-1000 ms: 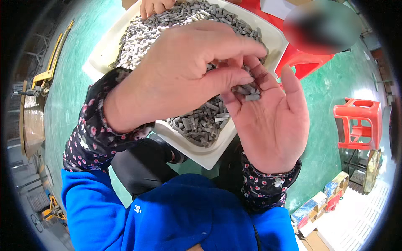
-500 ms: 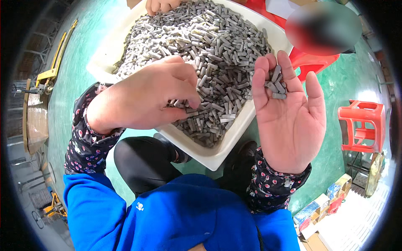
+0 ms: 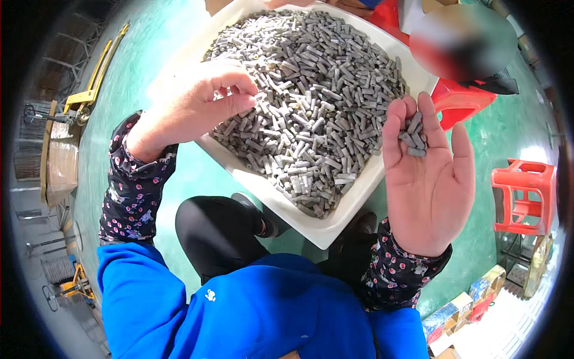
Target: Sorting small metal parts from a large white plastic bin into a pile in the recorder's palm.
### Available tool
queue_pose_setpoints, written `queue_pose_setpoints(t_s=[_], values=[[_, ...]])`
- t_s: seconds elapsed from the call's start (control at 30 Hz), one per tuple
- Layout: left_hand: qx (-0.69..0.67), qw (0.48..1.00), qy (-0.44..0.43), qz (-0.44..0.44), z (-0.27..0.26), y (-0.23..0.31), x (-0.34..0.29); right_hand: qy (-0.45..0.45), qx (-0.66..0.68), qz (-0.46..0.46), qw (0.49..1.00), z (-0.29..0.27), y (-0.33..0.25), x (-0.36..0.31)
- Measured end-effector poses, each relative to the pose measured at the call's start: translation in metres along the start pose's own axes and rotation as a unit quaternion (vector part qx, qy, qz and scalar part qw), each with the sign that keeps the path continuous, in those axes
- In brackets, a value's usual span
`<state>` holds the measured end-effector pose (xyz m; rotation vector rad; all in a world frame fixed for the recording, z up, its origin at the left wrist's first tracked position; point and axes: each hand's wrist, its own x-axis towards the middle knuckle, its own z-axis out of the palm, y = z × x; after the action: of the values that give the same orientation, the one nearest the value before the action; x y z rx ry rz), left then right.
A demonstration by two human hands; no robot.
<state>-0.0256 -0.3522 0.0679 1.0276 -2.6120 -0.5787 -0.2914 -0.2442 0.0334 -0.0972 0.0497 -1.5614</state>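
A large white tub (image 3: 272,206) holds a heap of small grey cylindrical pieces (image 3: 311,119), like short stubs. Over the tub's left side, my left hand (image 3: 194,102) is closed in a pinch, thumb and index fingertips together. Whatever sits between them, if anything, is too small to tell. At the tub's right edge my right hand (image 3: 427,179) is turned palm up. Several loose grey pieces (image 3: 414,134) rest on its slightly curled fingers.
Another person's hand (image 3: 290,3) shows at the tub's far edge. A red plastic stool (image 3: 523,197) stands on the green floor at right, another red stool (image 3: 457,102) beside the tub. Boxes (image 3: 454,314) lie lower right; a yellow pallet jack (image 3: 84,99) is at left.
My left hand has lifted out of the pieces and moved up and left. My right hand still carries its pieces. The view has shifted slightly; the other person's hand now shows less.
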Motion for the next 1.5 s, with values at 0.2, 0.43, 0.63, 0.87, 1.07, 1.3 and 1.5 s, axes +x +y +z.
queue_pose_setpoints(t_s=[0.2, 0.43, 0.63, 0.87, 1.07, 1.3, 1.5], values=[[-0.112, 0.993, 0.020, 0.032, 0.001, 0.035, 0.011, 0.027, -0.050, 0.042, 0.998, 0.002, 0.017, 0.001], [-0.040, 0.982, 0.041, 0.181, 0.012, 0.063, 0.035, 0.048, -0.013, 0.106, 0.993, 0.004, 0.033, 0.005], [-0.023, 0.999, -0.028, -0.037, -0.007, 0.043, 0.016, 0.046, 0.047, 0.099, 0.993, 0.003, 0.021, 0.004], [0.113, 0.991, -0.029, -0.067, 0.017, 0.024, -0.002, 0.029, 0.017, 0.060, 0.998, 0.002, 0.023, 0.003], [0.100, 0.992, 0.055, -0.054, 0.008, 0.011, -0.006, 0.013, 0.012, 0.064, 0.998, 0.000, 0.025, 0.003], [0.069, 0.986, 0.108, -0.108, 0.006, 0.008, -0.004, 0.011, -0.001, 0.057, 0.998, 0.000, 0.026, 0.005], [0.118, 0.983, 0.132, -0.049, 0.013, 0.013, -0.005, 0.006, -0.008, 0.053, 0.999, -0.001, 0.025, 0.005]])
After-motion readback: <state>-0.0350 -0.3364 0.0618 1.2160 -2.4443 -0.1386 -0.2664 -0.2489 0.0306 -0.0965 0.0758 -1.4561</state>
